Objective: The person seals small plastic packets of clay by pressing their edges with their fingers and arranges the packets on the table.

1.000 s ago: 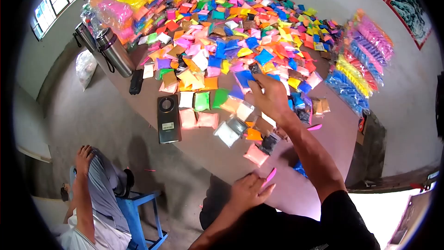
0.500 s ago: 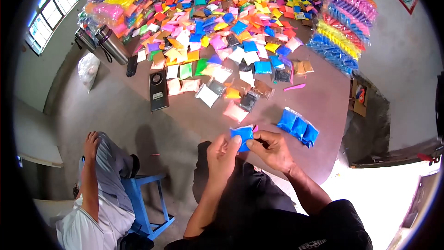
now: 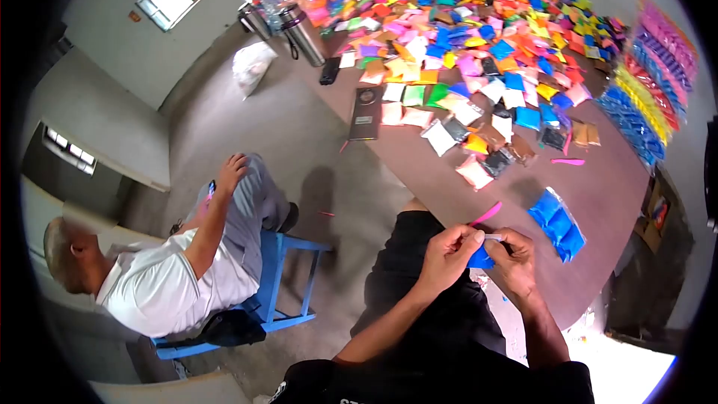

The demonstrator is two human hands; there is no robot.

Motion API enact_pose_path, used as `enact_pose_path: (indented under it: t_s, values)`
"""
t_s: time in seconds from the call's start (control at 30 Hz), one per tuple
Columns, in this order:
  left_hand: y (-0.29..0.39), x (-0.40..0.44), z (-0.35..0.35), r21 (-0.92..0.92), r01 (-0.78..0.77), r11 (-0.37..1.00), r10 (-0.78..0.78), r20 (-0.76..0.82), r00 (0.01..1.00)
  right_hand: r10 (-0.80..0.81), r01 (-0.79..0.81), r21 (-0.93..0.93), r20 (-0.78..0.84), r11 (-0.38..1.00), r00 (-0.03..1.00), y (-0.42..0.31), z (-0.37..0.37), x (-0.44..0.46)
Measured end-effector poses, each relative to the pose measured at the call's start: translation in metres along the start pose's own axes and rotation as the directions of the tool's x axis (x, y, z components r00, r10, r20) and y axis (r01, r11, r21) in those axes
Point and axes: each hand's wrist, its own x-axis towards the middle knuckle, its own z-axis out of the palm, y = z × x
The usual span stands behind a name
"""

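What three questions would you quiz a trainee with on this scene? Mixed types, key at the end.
1. Open: What do the left hand and right hand hold between them?
2. True or false: The black phone lies on the tabletop.
3. Multiple choice: What colour is the strip of joined packets lying to the right of the hands?
a) yellow
b) blue
c) pink

Key:
1. A small blue packet, gripped in the fingertips of both hands.
2. True.
3. b
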Motion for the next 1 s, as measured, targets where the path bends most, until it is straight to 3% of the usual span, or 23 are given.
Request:
enact_pose_path:
  t_s: [0.23, 0.33, 0.43, 0.6, 0.77, 0.83, 1.0]
  values:
    - [-0.001, -0.004, -0.005, 0.234, -0.071, 0.970, 0.090, -0.070, 0.993, 0.113, -0.112, -0.029, 0.041, 0.993, 0.993, -0.012, 0.005, 0.012]
    - [0.003, -0.002, 0.002, 0.036, -0.060, 0.998, 0.064, -0.121, 0.991, 0.010, -0.008, -0.024, 0.109, 1.000, 0.994, 0.000, -0.002, 0.021]
    - [-0.010, -0.002, -0.005, 0.010, -0.016, 1.000, 0.017, -0.056, 0.998, -0.020, 0.017, 0.027, 0.112, 0.999, 0.994, -0.003, 0.002, 0.028]
    - [0.000, -0.002, -0.003, 0.140, -0.053, 0.989, 0.070, -0.121, 0.990, -0.039, 0.034, 0.043, 0.119, 0.998, 0.992, 0.006, 0.003, 0.031]
    - [-0.001, 0.001, 0.004, 0.136, -0.012, 0.991, 0.028, -0.110, 0.994, -0.045, 0.047, -0.017, 0.101, 0.999, 0.994, 0.007, -0.003, 0.034]
    - [-0.011, 0.003, 0.014, 0.058, -0.002, 0.998, 0.007, -0.094, 0.996, -0.170, 0.170, -0.010, 0.016, 0.985, 0.985, 0.015, -0.007, 0.032]
    - [-0.009, -0.001, 0.022, 0.133, -0.038, 0.990, 0.048, -0.067, 0.997, -0.250, 0.249, -0.025, -0.035, 0.968, 0.968, 0.025, -0.010, 0.029]
